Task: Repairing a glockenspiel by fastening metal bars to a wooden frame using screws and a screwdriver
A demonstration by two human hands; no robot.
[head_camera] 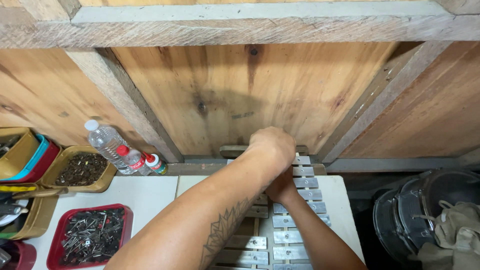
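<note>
Glockenspiel (287, 220): a set of grey metal bars on a wooden frame, lying flat on a white table (145, 192) and running from the lower edge of the view up to the plank wall (225, 95). Its far end sits just against the base of that wall.

Left hand (272, 147): lies on the far end of the instrument, back of the hand to the camera, fingers curled down and under (whether they pinch anything cannot be told, since the knuckles hide them). The forearm, tattooed on its inner side, crosses the bars diagonally from the lower left.

Right hand (281, 189): tucked just beneath the left one, resting on the upper bars. Its fingers are covered by the left hand and wrist, so their state cannot be told.

Surroundings, left side: two clear bottles (107, 145), one with a white cap and one with a red cap, lie near the wall beside a small glue bottle (156, 163). A yellow tray (80, 170) holds dark small parts. A red tray (90, 232) holds nails and screws. Further trays in yellow, blue and red are stacked at the frame's left edge.

Surroundings, right side: a drum (415, 210) with a clear head stands below table level, well apart from the hands, with a tan cloth (457, 230) draped over it.
</note>
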